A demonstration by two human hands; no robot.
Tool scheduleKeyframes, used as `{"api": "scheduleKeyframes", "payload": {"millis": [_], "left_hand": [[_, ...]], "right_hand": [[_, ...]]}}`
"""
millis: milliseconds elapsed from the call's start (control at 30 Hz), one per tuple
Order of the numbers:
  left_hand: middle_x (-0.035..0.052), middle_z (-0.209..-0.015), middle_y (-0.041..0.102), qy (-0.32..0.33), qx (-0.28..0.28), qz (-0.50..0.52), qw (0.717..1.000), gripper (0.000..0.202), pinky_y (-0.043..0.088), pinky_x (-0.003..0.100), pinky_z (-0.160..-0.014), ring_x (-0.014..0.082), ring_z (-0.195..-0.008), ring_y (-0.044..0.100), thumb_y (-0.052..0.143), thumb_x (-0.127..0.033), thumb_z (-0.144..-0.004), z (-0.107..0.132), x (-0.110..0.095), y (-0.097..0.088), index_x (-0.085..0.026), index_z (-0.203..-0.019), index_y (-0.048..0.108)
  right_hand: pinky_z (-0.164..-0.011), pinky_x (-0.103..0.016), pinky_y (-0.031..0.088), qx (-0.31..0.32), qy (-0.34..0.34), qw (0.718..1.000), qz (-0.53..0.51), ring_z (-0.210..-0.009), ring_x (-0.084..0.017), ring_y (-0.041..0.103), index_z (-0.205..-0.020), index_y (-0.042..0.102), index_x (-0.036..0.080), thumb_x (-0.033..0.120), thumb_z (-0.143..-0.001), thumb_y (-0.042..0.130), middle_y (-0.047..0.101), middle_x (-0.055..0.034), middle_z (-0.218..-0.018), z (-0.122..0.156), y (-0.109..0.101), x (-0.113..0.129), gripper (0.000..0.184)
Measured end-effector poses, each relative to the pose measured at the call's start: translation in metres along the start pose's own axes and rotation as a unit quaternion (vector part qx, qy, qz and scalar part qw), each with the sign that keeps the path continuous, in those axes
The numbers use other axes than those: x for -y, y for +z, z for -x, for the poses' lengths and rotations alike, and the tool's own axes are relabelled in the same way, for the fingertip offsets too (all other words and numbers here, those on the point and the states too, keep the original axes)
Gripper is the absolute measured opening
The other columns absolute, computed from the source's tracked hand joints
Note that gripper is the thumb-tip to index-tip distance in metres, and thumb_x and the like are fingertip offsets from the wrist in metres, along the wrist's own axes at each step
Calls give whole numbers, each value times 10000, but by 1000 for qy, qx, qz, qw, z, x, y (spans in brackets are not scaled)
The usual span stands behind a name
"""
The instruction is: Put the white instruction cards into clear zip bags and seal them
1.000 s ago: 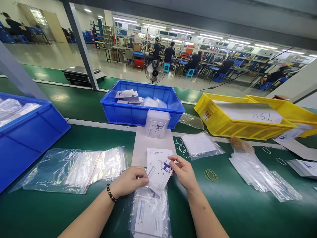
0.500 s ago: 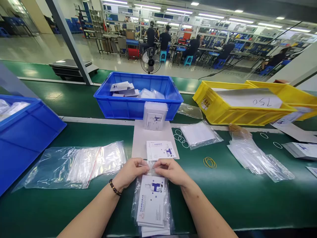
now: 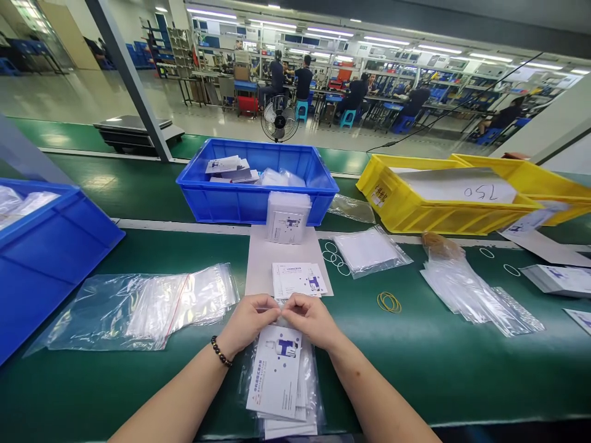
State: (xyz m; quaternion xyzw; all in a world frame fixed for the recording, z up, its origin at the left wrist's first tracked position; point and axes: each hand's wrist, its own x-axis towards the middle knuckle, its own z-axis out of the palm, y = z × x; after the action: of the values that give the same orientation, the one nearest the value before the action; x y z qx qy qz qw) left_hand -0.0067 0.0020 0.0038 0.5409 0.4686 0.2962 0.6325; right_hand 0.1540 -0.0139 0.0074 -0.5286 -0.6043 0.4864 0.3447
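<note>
My left hand [image 3: 247, 321] and my right hand [image 3: 311, 318] meet at the top edge of a clear plastic bag [image 3: 279, 383], fingers pinched on its mouth. The bag lies on the green table and holds several white printed cards with a purple logo. Just beyond my fingers a small stack of the same cards [image 3: 298, 279] rests on a grey sheet [image 3: 263, 261]. A dark bead bracelet circles my left wrist.
A pile of empty clear bags [image 3: 138, 307] lies left, more bags [image 3: 471, 289] right. Rubber bands [image 3: 389, 301] sit beside them. A blue bin [image 3: 256, 181] stands behind, another blue bin [image 3: 41, 246] at left, yellow bins [image 3: 443, 200] at right. Several people work at distant benches.
A second ago my hands were sliding a card into the bag. Both hands have since closed together on the bag's mouth, and the filled bag has tilted slightly.
</note>
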Motion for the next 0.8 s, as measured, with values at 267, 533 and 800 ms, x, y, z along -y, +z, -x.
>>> {"api": "scheduleKeyframes", "payload": {"millis": [267,533,800], "left_hand": [[30,-768,621,58,0,-169,984,188,402,241,-642,165,-721,543,557,-335,-693,12,-11,-3,-159,-740,605],[57,-596,539,-80,-201,-483,848,259,279,267,-524,214,-585,502,450,-375,-776,18,-8,-82,-178,-608,475],[3,-560,494,-33,-162,-442,882,251,284,236,-531,158,-560,475,407,-303,-758,18,-11,-86,-181,-539,407]], "right_hand": [[-552,-243,371,35,-79,991,101,-560,-117,451,-583,528,166,215,-744,499,495,4,-586,4,-6,1,170],[-681,-329,431,-126,-192,948,221,-781,-211,533,-828,592,172,248,-777,510,567,-77,-798,2,-8,-14,123],[-652,-298,434,-113,-222,962,113,-690,-168,537,-676,585,173,252,-800,477,568,-52,-694,3,4,-9,182]]}}
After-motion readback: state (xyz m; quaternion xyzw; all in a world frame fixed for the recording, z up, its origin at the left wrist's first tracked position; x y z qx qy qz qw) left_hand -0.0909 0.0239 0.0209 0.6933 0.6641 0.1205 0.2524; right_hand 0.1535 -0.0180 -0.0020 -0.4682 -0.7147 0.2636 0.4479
